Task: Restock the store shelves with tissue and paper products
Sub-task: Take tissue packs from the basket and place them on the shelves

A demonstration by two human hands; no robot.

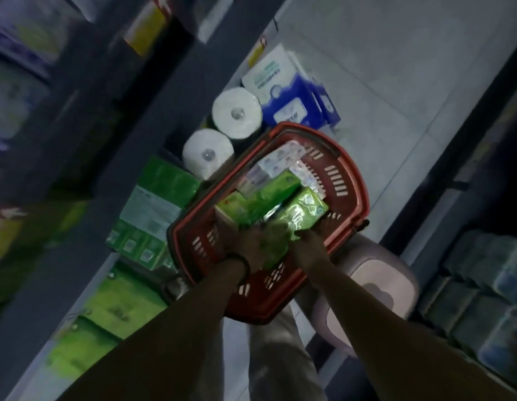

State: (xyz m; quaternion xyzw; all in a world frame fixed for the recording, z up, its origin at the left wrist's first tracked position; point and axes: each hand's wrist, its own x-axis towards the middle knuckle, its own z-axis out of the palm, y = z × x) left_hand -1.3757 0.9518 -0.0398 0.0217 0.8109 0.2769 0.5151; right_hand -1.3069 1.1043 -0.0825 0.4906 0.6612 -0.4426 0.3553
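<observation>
Squarely in the middle sits a red basket [349, 180], propped on a pale pink stool [387, 285] in the aisle. Inside it lie three green packs that can be made out: a long green box [260, 198] across the middle, a shiny green pack [308, 209] to its right, and a near green pack [273, 248] at the near end. Several white-and-blue packs [280, 160] fill the far end, too blurred to count.

Both hands reach into the near end with the near green pack between them. The left hand [241, 243], a dark wristband [244, 263] behind it, curls onto that pack's left side. The right hand [309, 241] lies against its right side, beside the shiny green pack; whether its fingers curl or lie straight cannot be told in the dim blur.

On the floor [396, 82] left of the basket stand two white paper rolls [236, 112], with blue-and-white boxes [283, 91] farther off and green bundles [156, 204] nearer. Blurred shelves [34, 82] rise on the left.
</observation>
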